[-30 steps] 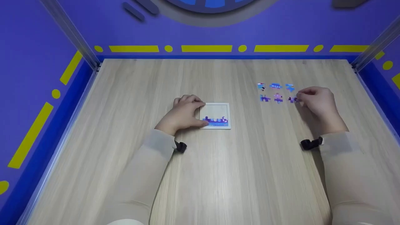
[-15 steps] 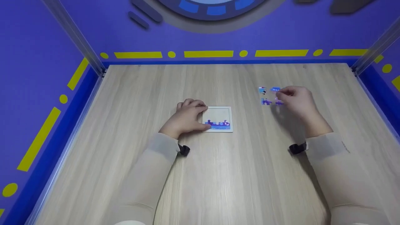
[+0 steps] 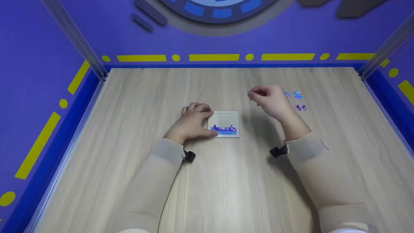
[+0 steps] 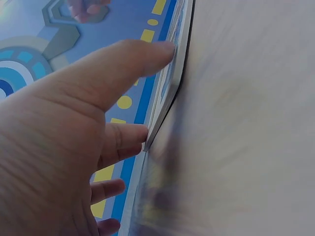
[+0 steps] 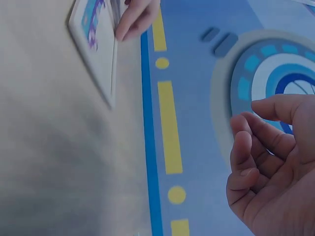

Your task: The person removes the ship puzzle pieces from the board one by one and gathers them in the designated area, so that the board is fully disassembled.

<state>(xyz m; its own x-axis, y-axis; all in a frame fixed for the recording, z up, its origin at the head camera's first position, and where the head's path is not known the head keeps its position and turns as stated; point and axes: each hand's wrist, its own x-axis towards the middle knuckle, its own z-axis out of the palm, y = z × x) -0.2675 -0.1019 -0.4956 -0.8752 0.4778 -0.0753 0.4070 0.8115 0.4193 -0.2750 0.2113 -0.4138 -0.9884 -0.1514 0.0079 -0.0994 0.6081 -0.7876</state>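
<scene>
A small white puzzle tray (image 3: pixel 238 124) lies on the table, with purple and blue jigsaw pieces (image 3: pixel 224 130) filling its lower strip. My left hand (image 3: pixel 192 123) holds its left side, the thumb at the lower left corner and the index finger at the upper left. In the left wrist view the thumb tip overlaps the tray's edge (image 4: pixel 172 86). My right hand (image 3: pixel 271 100) hovers right of the tray; in the right wrist view its fingers (image 5: pixel 241 147) are loosely bent, with nothing visible between thumb and fingertips. Loose jigsaw pieces (image 3: pixel 301 107) lie behind it, partly hidden.
The wooden table (image 3: pixel 200 181) is bordered by blue-purple walls (image 3: pixel 226 42) with yellow markings. Metal posts (image 3: pixel 81 38) stand at the back corners. A black wrist device (image 3: pixel 189 156) is worn on the left wrist and another black device (image 3: pixel 278 151) on the right.
My right hand has moved left from the right-hand loose pieces, across the group, to a spot nearer the tray. My left hand has stayed on the tray; the head view has shifted slightly.
</scene>
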